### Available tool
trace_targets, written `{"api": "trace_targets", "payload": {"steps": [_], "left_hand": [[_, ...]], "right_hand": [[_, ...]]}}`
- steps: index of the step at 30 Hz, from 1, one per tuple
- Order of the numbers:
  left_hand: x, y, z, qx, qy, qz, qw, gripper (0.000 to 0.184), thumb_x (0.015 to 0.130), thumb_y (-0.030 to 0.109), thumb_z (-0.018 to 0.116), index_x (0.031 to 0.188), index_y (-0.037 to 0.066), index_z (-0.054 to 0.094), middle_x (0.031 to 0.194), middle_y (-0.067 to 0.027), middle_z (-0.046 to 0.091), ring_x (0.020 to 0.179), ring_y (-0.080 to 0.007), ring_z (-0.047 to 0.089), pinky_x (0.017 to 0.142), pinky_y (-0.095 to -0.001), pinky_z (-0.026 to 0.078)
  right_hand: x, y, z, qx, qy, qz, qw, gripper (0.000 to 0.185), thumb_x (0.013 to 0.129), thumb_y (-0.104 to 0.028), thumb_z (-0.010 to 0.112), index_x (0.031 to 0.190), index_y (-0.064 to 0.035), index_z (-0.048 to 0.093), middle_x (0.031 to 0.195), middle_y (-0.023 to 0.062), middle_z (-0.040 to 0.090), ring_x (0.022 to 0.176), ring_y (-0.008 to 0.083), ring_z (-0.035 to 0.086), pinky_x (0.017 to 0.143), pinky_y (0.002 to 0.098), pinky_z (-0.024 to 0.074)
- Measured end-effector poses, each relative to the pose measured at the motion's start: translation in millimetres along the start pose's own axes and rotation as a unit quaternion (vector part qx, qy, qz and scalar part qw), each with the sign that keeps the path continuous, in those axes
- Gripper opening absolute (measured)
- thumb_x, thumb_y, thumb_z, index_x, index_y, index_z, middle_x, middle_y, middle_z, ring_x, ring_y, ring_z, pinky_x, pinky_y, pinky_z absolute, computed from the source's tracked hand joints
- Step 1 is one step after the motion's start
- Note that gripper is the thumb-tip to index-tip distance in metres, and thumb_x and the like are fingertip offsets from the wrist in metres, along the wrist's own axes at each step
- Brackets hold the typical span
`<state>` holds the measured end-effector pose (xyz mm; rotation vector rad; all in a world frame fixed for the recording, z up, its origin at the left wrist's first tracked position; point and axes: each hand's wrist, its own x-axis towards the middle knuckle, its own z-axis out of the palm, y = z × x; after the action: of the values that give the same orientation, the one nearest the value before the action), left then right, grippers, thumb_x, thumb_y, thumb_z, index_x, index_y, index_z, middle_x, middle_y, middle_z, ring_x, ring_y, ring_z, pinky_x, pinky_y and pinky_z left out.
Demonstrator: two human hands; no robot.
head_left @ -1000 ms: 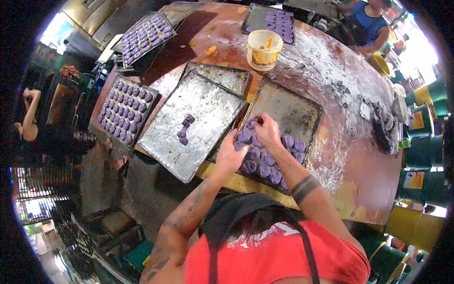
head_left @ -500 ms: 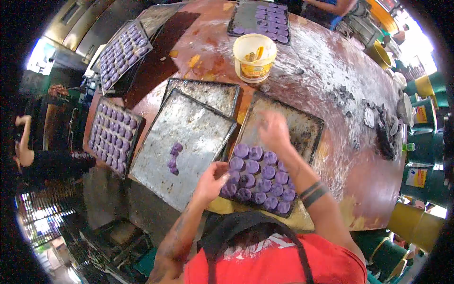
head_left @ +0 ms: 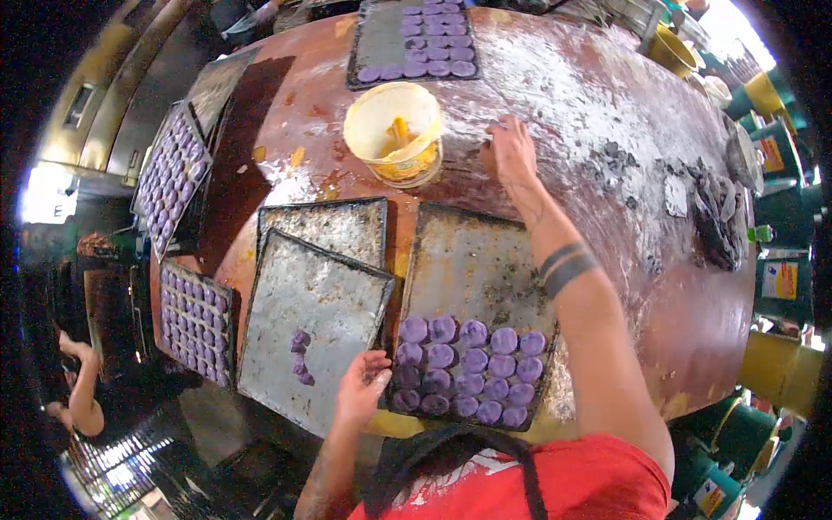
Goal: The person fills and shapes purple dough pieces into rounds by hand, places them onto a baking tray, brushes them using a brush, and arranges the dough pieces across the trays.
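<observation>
Across a rounded, reddish-brown tabletop point(head_left: 667, 303), streaks of white powder point(head_left: 542, 74), dark-rimmed rectangular metal trays point(head_left: 464, 260), a round off-white plastic tub point(head_left: 414, 166), a crumpled black bundle point(head_left: 718, 230).

The tray point(head_left: 468, 260) lies flat on the surface point(head_left: 680, 321) at its near side, dark-rimmed, its bare far half scuffed and stained with dark patches. Purple rounds point(head_left: 473, 333) fill its near half in four rows of five, squat, smooth-topped and close-set, those at the near left looking darker.
</observation>
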<state>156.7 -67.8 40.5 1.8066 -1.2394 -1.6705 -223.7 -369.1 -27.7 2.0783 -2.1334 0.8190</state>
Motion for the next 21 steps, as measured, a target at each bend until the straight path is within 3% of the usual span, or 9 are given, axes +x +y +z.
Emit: {"api": "trace_targets", "payload": {"steps": [2, 4, 7, 8, 11, 14, 17, 18, 21], "left_hand": [[0, 8, -2, 0.022, -0.006, 0.005, 1.0, 0.038, 0.087, 0.001, 0.065, 0.124, 0.004, 0.054, 0.112, -0.0077, 0.064, 0.102, -0.0163, 0.059, 0.09, -0.0304, 0.046], [1, 12, -7, 0.048, 0.013, 0.022, 0.999, 0.038, 0.087, 0.003, 0.066, 0.123, 0.003, 0.055, 0.111, -0.0075, 0.065, 0.1, -0.0159, 0.059, 0.088, -0.0304, 0.047], [-10, 18, -21, 0.132, 0.067, 0.026, 0.989, 0.036, 0.086, 0.005, 0.067, 0.12, 0.003, 0.057, 0.109, -0.0074, 0.065, 0.096, -0.0157, 0.06, 0.085, -0.0304, 0.048], [-14, 21, -27, 0.166, 0.094, 0.021, 0.981, 0.035, 0.086, 0.006, 0.067, 0.119, 0.002, 0.058, 0.108, -0.0074, 0.066, 0.095, -0.0156, 0.061, 0.085, -0.0303, 0.048], [-10, -4, -54, 0.14, 0.181, 0.057, 0.972, 0.028, 0.086, 0.007, 0.066, 0.113, 0.001, 0.061, 0.106, -0.007, 0.066, 0.091, -0.0149, 0.061, 0.082, -0.0299, 0.048], [12, -28, -83, 0.116, 0.293, 0.064, 0.947, 0.024, 0.084, 0.008, 0.067, 0.107, 0.002, 0.063, 0.104, -0.01, 0.066, 0.094, -0.0214, 0.061, 0.083, -0.0338, 0.048], [28, -28, -100, 0.311, 0.387, 0.111, 0.861, 0.025, 0.081, 0.011, 0.07, 0.104, 0.003, 0.064, 0.102, -0.0139, 0.065, 0.098, -0.0309, 0.059, 0.085, -0.0404, 0.046], [31, -27, -103, 0.353, 0.39, 0.135, 0.84, 0.029, 0.079, 0.013, 0.071, 0.106, 0.005, 0.065, 0.103, -0.0173, 0.063, 0.103, -0.0371, 0.055, 0.089, -0.0447, 0.044], [50, -31, -120, 0.466, 0.331, 0.171, 0.802, 0.032, 0.078, 0.014, 0.073, 0.107, 0.003, 0.065, 0.097, -0.0177, 0.064, 0.094, -0.0371, 0.058, 0.088, -0.0455, 0.046]], "right_hand": [[7, 44, 23, -0.076, 0.016, -0.129, 0.989, 0.021, 0.078, -0.013, 0.066, 0.099, -0.0112, 0.067, 0.117, 0.0151, 0.056, 0.109, 0.0347, 0.055, 0.092, 0.0439, 0.0471], [18, 63, -8, -0.102, -0.141, -0.004, 0.985, 0.03, 0.089, -0.025, 0.056, 0.114, -0.0106, 0.063, 0.116, 0.0142, 0.057, 0.114, 0.0321, 0.053, 0.092, 0.0417, 0.0475], [12, 152, -33, -0.207, -0.069, 0.07, 0.973, 0.026, 0.089, -0.024, 0.051, 0.09, -0.0038, 0.067, 0.098, 0.0153, 0.068, 0.097, 0.0366, 0.061, 0.088, 0.0483, 0.0466], [10, 157, -69, -0.219, -0.117, 0.09, 0.964, 0.032, 0.088, -0.023, 0.053, 0.112, -0.0065, 0.065, 0.115, 0.0164, 0.065, 0.107, 0.036, 0.061, 0.089, 0.0478, 0.0493], [-38, 236, -82, -0.152, -0.077, 0.186, 0.968, 0.042, 0.09, -0.029, 0.057, 0.13, -0.017, 0.052, 0.122, 0.0189, 0.06, 0.114, 0.0395, 0.055, 0.094, 0.0481, 0.0456], [-89, 216, -116, -0.187, -0.139, 0.196, 0.953, 0.049, 0.089, -0.025, 0.059, 0.135, -0.0145, 0.05, 0.124, 0.0199, 0.058, 0.113, 0.0402, 0.056, 0.091, 0.0492, 0.047], [-173, 189, -141, -0.14, -0.106, 0.19, 0.966, 0.05, 0.088, -0.018, 0.062, 0.136, -0.0107, 0.051, 0.124, 0.0205, 0.058, 0.112, 0.0399, 0.056, 0.092, 0.0483, 0.046], [-203, 194, -145, -0.154, -0.097, 0.185, 0.966, 0.05, 0.088, -0.017, 0.063, 0.135, -0.0094, 0.052, 0.125, 0.0204, 0.058, 0.113, 0.0395, 0.056, 0.093, 0.0474, 0.0458], [-285, 152, -186, -0.086, -0.044, 0.21, 0.973, 0.044, 0.088, -0.015, 0.063, 0.131, -0.0092, 0.057, 0.12, 0.0196, 0.061, 0.113, 0.037, 0.057, 0.095, 0.0446, 0.0455]]}}
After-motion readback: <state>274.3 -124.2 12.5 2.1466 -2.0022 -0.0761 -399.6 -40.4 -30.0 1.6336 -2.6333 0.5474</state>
